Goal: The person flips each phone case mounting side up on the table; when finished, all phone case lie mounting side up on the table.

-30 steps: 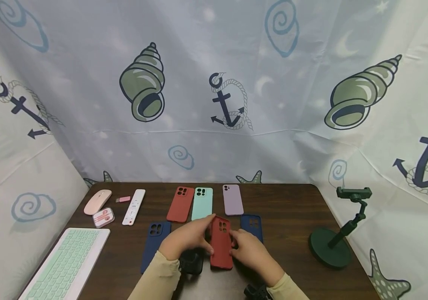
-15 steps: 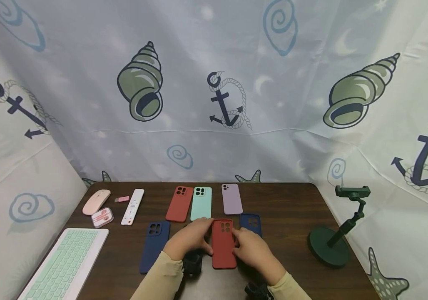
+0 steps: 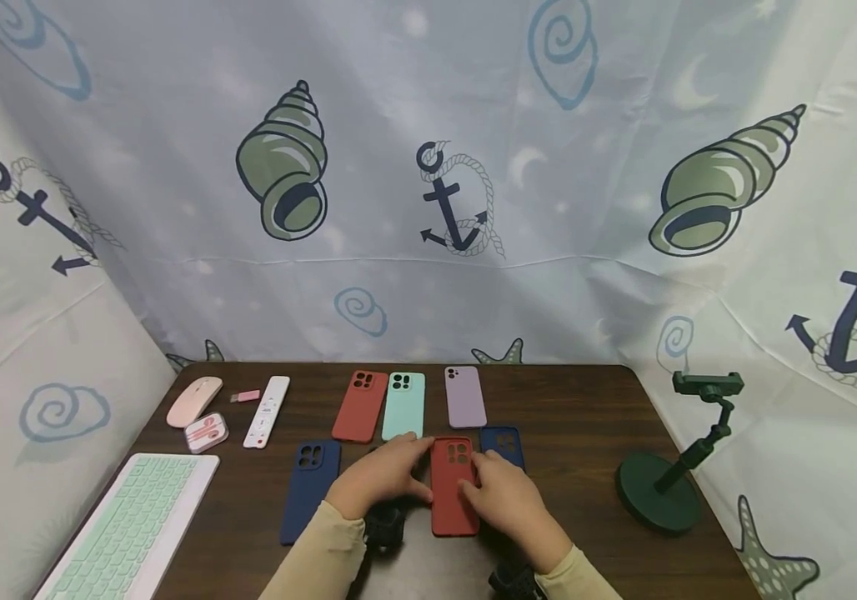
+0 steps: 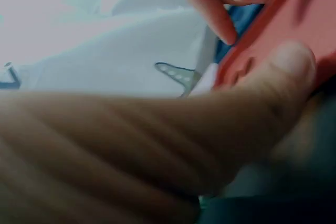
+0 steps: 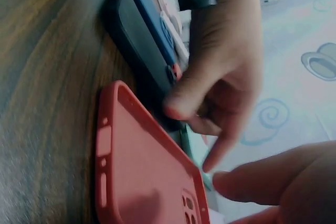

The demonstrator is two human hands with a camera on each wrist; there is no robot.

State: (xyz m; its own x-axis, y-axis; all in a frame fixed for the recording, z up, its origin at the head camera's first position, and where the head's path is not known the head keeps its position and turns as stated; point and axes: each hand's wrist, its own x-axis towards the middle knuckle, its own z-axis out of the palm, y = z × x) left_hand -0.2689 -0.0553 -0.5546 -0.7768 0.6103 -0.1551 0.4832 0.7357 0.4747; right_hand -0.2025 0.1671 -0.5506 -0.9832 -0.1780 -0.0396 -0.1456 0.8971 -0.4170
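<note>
Red phone case [image 3: 447, 504]: hollow side up, near middle of the table [image 3: 578, 508] | left hand [image 3: 382, 479]: loosely spread by its left edge, gripping nothing I can see | right hand [image 3: 509, 493]: relaxed at its right edge, touch unclear | risk: a careless rightward nudge might shove it against the blue case [image 3: 502, 440].

1. Head: looks forward and down from above, farthest off; takes in the table [image 3: 571, 517] and cloth [image 3: 578, 317].
2. Left wrist: very close, tilted; looks past the left hand [image 4: 210, 129] to the cloth, case [image 4: 315, 24] at upper right.
3. Right wrist: low, close, rolled sideways; faces across the case to the left hand.
4. All three share case, both hands, cloth.
</note>
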